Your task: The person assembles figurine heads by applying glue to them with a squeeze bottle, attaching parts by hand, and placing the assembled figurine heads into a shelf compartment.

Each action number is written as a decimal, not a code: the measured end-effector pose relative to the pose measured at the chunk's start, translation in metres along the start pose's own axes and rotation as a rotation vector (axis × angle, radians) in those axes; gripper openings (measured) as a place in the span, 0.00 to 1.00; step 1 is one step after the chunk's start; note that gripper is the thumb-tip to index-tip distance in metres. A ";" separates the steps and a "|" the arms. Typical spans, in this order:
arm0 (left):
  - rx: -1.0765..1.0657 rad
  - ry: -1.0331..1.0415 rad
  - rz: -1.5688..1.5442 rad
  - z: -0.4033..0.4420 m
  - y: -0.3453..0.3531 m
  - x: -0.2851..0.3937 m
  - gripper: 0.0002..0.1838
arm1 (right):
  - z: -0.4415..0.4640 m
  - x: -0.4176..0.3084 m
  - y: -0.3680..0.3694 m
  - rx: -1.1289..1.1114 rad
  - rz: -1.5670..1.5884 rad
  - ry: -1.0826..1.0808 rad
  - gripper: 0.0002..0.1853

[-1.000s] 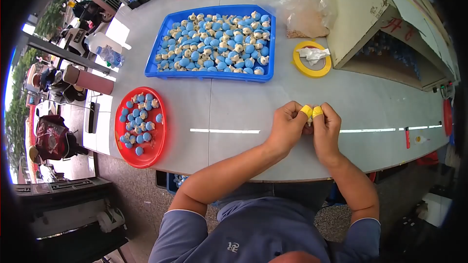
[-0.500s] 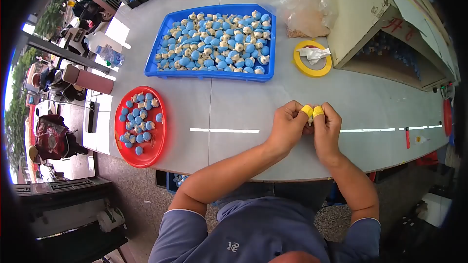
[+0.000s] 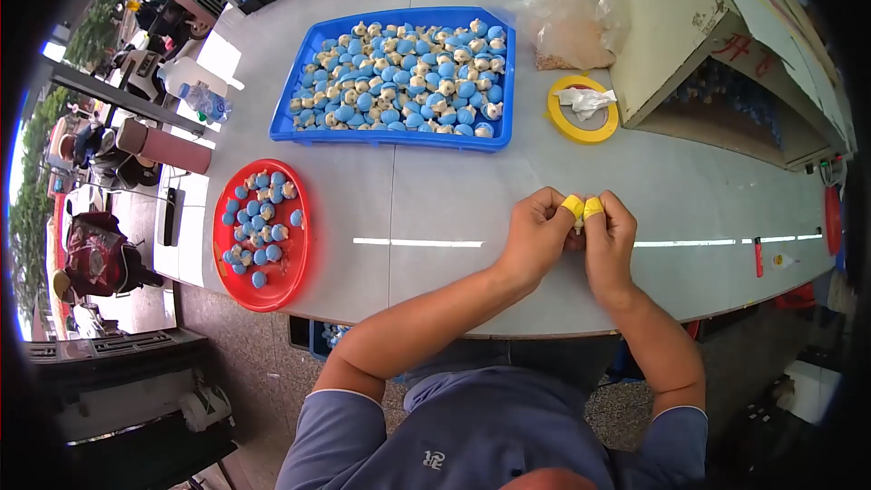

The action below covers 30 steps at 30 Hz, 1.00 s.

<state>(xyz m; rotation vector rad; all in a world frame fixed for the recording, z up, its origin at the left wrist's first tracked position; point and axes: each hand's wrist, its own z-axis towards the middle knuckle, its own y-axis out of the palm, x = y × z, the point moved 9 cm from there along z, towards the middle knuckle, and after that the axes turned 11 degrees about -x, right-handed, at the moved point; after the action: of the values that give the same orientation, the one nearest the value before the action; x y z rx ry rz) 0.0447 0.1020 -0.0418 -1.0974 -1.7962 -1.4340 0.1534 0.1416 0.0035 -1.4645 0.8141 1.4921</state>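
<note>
Your left hand point(image 3: 535, 236), right hand point(image 3: 611, 249): both pinching one pale piece point(image 3: 578, 229) near tabletop's point(image 3: 454, 195) front edge, uneven pressure risking slippage.

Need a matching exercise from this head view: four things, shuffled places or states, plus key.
Things
1. Hands
2. Red dish
3. Blue tray
4. Yellow ring

Places or states
A. Crumpled white scrap across its centre
B. Yellow-wrapped thumbs at a small pale piece
C. Crowded with blue-and-cream pieces
D. Farthest left, holding fewer pieces

Pairs: 1-B, 2-D, 3-C, 4-A
</note>
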 end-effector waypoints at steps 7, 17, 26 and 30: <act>0.005 -0.001 0.005 0.000 0.001 0.001 0.09 | 0.000 -0.001 0.000 -0.013 -0.003 0.004 0.15; 0.000 0.004 0.008 0.000 0.000 0.003 0.08 | 0.000 0.000 0.000 -0.013 0.015 -0.004 0.15; 0.070 0.078 0.019 0.002 -0.005 0.020 0.12 | 0.002 0.007 -0.002 -0.044 0.195 0.050 0.03; 0.049 0.123 0.031 0.004 -0.011 0.021 0.10 | 0.001 -0.002 0.000 -0.176 0.050 0.016 0.11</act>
<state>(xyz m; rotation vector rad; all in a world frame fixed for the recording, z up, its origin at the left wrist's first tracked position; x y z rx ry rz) 0.0248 0.1103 -0.0308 -0.9864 -1.7122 -1.4007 0.1532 0.1421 0.0058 -1.5962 0.7494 1.6260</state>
